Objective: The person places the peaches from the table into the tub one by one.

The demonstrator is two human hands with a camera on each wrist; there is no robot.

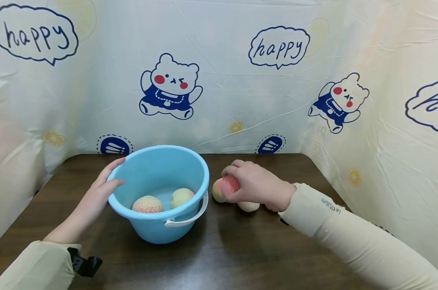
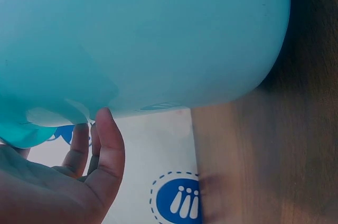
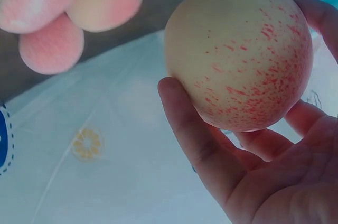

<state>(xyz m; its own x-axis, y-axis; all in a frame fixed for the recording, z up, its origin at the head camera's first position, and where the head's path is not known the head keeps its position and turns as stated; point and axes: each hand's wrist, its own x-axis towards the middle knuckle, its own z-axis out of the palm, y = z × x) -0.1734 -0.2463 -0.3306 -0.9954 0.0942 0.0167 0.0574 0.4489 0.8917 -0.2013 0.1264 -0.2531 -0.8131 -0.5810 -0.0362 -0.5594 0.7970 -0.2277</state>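
A light blue bucket [image 1: 157, 237] stands upright on the brown table, with two peaches in it: a speckled one [image 1: 147, 204] and a pale one [image 1: 182, 196]. My left hand [image 1: 102, 191] holds the bucket's left rim, thumb over the edge; in the left wrist view its fingers [image 2: 110, 142] are against the outer wall. To the right of the bucket, my right hand [image 1: 257, 183] grips a peach [image 1: 230, 185]. The right wrist view shows this peach [image 3: 237, 55] pale with red specks, between thumb and fingers. Parts of other peaches are hidden behind that hand.
Loose peaches lie on the table [image 1: 222, 257] around my right hand, among them a yellowish one [image 1: 217, 191] and a pale one [image 1: 248, 206]. The bucket's white handle [image 1: 188, 221] hangs at its front right. A printed sheet [image 1: 222, 80] encloses the table's back and sides.
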